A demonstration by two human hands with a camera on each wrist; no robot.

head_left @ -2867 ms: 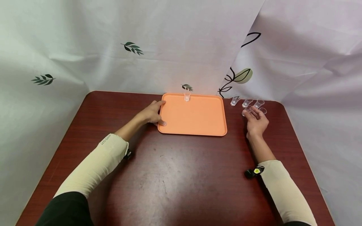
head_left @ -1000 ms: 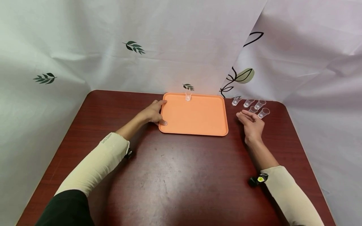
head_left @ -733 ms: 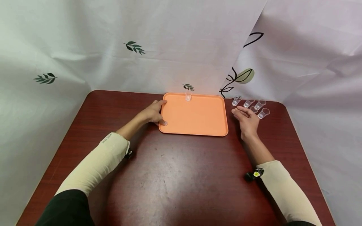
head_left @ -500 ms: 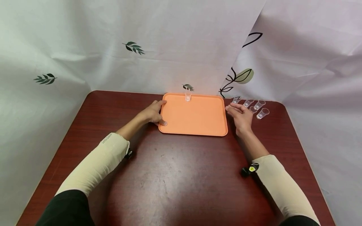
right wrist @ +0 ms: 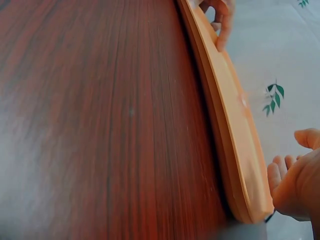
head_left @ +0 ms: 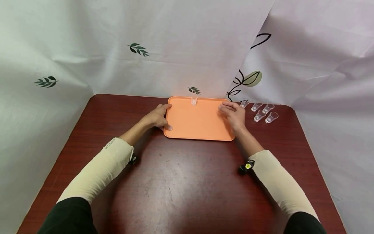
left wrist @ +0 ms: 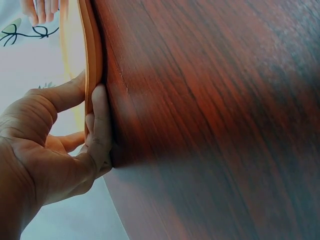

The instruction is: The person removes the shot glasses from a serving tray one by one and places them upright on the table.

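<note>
My left hand point(head_left: 157, 116) grips the left short edge of an orange tray point(head_left: 198, 126). In the left wrist view some fingers point(left wrist: 101, 112) lie along the tray's outer side and others over its rim. Over the tray's right side is my right hand point(head_left: 234, 115), fingers bent and fingertips close together. The right wrist view shows its thumb and fingers slightly apart; I cannot tell whether a clear cup is between them. One small clear plastic cup point(head_left: 194, 100) stands at the tray's back edge.
Right of the tray several clear cups point(head_left: 259, 116) stand on the dark red wooden table point(head_left: 187, 182) near its back right corner. A white curtain point(head_left: 163, 71) with leaf prints hangs right behind the table's back edge.
My right hand has moved left from beside the clear cups to above the tray's right side. The left hand, tray and cup on it have stayed in place.
</note>
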